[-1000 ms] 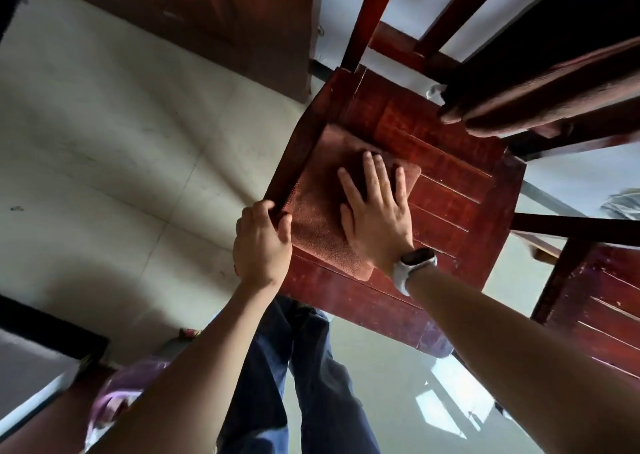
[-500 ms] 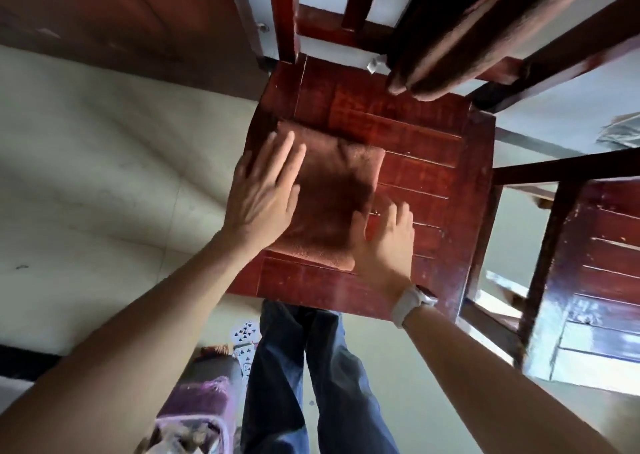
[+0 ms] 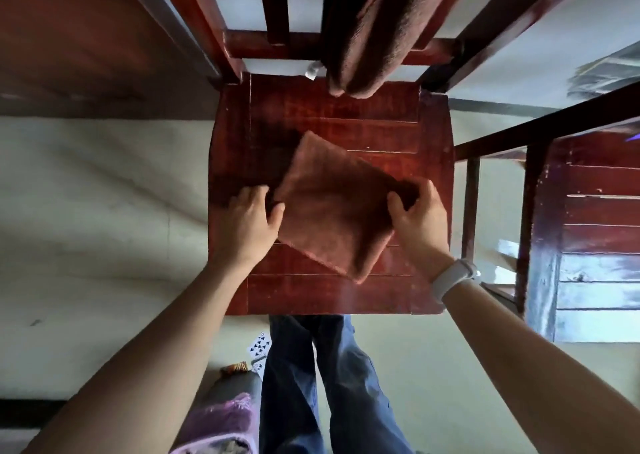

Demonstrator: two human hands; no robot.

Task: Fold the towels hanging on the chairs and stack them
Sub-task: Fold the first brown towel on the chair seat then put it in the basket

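Now, from the head view, a folded brown towel (image 3: 332,207) is being held over the seat of a red wooden chair (image 3: 263,134), turned at an angle to the seat's slats. It is being gripped at its left edge by the left hand (image 3: 254,223), thumb on top and fingers curled at the side, and at its right corner by the right hand (image 3: 420,219), thumb and fingers pinched round the cloth. Whether its underside is touching the seat cannot be told. A white wristband (image 3: 452,277) is being worn on the right wrist. A second brown towel (image 3: 374,27) is being left draped over the chair's back rail, its end hanging just above the seat. No readable writing is being shown; only a playing card (image 3: 259,344) with black pips is lying on the floor beside blue trouser legs (image 3: 332,384). Another red chair (image 3: 595,211) is standing to the right.
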